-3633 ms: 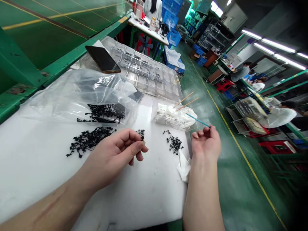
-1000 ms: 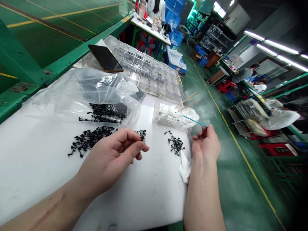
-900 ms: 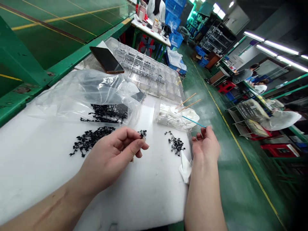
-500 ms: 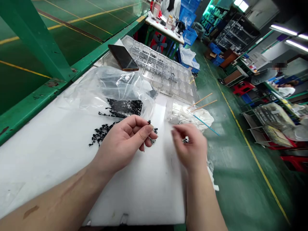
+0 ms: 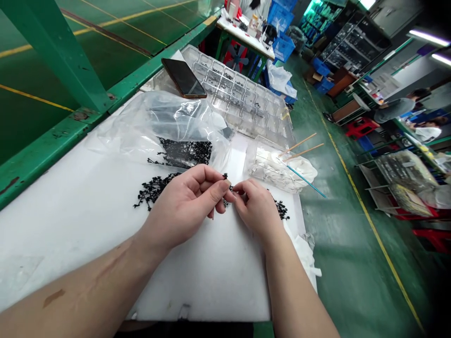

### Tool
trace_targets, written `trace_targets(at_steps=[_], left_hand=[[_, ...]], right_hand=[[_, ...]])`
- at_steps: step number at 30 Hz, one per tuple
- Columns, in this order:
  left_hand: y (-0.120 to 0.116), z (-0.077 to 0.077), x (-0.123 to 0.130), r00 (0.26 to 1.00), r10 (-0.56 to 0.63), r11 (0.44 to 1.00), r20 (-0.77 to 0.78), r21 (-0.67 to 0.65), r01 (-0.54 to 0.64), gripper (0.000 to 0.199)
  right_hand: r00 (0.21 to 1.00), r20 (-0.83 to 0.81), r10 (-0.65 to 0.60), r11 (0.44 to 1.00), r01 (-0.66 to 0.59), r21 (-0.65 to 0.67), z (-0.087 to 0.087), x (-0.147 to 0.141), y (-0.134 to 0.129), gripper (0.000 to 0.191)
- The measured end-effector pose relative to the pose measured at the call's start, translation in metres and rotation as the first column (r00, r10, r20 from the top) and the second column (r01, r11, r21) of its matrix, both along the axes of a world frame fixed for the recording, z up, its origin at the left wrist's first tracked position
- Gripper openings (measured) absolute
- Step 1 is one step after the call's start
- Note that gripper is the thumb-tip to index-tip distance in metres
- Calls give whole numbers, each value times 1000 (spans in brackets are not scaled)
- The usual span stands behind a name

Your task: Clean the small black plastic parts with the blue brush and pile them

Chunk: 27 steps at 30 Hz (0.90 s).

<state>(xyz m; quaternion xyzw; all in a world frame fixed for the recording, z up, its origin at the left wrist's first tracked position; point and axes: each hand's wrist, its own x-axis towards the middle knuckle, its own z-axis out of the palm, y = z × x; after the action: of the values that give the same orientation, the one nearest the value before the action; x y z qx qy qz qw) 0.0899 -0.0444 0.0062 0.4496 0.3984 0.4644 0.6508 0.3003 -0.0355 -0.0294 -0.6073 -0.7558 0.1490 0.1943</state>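
My left hand (image 5: 192, 202) is closed in a pinch on a small black part (image 5: 225, 176), whose tip shows above the thumb. My right hand (image 5: 259, 206) is closed too, its thumb and forefinger meeting at the left fingertips on the same part. Left of my left hand lies a pile of black branched pieces (image 5: 150, 190) on the white table (image 5: 218, 277). More black pieces (image 5: 186, 152) lie at the mouth of a clear plastic bag (image 5: 169, 112). Another black pile (image 5: 282, 210) sits just beyond my right hand.
A phone (image 5: 185, 80) rests on a clear compartment tray (image 5: 243, 94) at the back. Right of it, a clear box (image 5: 269, 162) holds white material, with sticks and a blue rod (image 5: 306, 180) poking out. A green metal frame (image 5: 88, 119) runs along the left.
My right hand has moved left to meet the left fingertips, uncovering the black pile on the right. My left hand keeps its pinch. The view has shifted slightly.
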Motion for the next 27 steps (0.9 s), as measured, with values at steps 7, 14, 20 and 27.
trace_targets(at_steps=[7, 14, 20, 27], left_hand=[[-2, -1, 0, 992, -61, 997, -106, 34, 65, 21], [-3, -2, 1, 991, -82, 994, -106, 70, 90, 19], [-2, -2, 1, 990, -82, 994, -113, 68, 90, 19], [-3, 0, -1, 987, -86, 993, -136, 65, 95, 20]], right_hand=[[992, -114, -45, 994, 56, 99, 1, 8, -3, 9], [997, -76, 21, 1000, -19, 19, -3, 9, 0, 4], [999, -32, 4, 1000, -4, -7, -1, 4, 3, 9], [982, -177, -67, 998, 68, -5, 2, 8, -2, 6]])
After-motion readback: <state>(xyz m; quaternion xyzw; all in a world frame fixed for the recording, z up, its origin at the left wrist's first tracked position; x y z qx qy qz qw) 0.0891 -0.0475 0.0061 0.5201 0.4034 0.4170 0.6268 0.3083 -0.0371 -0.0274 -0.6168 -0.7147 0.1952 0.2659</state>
